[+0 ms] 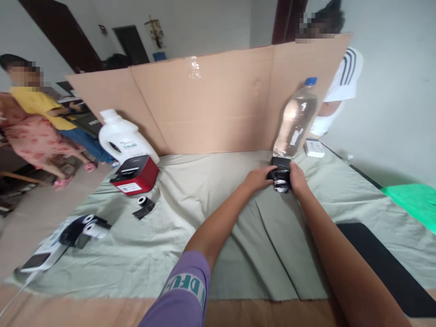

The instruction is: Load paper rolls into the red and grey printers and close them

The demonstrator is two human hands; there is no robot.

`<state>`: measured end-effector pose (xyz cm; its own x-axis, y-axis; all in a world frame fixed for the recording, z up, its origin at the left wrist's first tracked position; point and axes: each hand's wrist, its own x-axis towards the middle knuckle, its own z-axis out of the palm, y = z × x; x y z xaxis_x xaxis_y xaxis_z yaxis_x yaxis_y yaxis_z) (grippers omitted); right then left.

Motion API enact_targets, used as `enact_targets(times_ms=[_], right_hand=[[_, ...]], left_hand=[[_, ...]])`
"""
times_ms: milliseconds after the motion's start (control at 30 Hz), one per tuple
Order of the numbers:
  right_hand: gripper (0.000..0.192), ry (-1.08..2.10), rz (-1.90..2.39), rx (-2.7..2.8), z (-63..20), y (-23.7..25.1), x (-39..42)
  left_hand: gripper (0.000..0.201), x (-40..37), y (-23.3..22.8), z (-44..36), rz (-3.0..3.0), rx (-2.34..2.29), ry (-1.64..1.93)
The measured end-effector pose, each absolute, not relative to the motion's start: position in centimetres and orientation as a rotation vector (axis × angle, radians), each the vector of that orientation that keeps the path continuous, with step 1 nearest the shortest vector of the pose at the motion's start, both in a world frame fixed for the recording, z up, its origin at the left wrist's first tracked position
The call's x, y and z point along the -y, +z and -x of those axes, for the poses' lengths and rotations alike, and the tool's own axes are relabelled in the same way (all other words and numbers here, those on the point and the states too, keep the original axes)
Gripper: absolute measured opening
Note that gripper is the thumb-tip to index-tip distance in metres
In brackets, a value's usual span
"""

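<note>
Both of my hands are at the right of the table, around a black, shiny plastic-wrapped block (282, 175). My left hand (259, 178) presses its left side, with the fingers partly behind it. On the right side my right hand (298, 178) closes against the same block. Right behind it stands a tall clear plastic bottle (295, 120) with a blue cap; the block hides the bottle's base. Whether the two touch, I cannot tell.
Cardboard (218, 109) forms a wall at the back. Leftward are a white jug (124, 136), a red-black box (136, 176), small rolls (145, 206) and a white device (47, 245). A dark mat (381, 268) lies right, a white box (314, 148) behind. People stand beyond.
</note>
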<state>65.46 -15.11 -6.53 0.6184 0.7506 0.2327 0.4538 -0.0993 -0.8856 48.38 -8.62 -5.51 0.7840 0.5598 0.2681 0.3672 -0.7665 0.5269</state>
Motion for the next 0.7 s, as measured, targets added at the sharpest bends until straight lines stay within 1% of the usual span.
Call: enact_targets(times_ms=[67, 133, 233, 300, 367, 500, 600, 700], right_hand=[[0.065, 0.244, 1.866, 0.911, -64.7, -5.9, 15.5], [0.062, 0.066, 1.936, 0.932, -63.3, -4.9, 16.0], [0.055, -0.146, 1.865, 1.168, -59.3, -3.2, 16.3], [0.051, -0.154, 1.781, 1.335, -55.5, -2.3, 16.0], [0.047, -0.076, 1.696, 1.466, -50.8, -1.7, 15.2], [0.041, 0.215, 1.469, 1.639, -39.8, -1.8, 12.8], [0.041, 0.491, 1.288, 1.688, -31.6, -2.6, 10.4], [0.045, 0.772, 1.194, 1.659, -24.5, -3.9, 7.6]], left_hand=[[0.059, 9.3, -5.1, -46.6, -2.582, -0.714, 0.560], [0.058, 10.1, -4.3, -43.7, -2.604, -0.736, 0.591], [0.053, 11.3, -2.2, -37.1, -2.585, -0.822, 0.720], [0.046, 11.7, -0.4, -31.6, -2.541, -0.935, 0.802], [0.039, 11.5, 1.4, -25.5, -2.491, -1.091, 0.895], [0.038, 9.6, 3.3, -13.2, -2.272, -1.559, 1.140], [0.043, 7.3, 2.7, -6.1, -1.973, -1.916, 1.259], [0.048, 5.4, 1.2, -2.1, -1.725, -2.060, 1.289]])
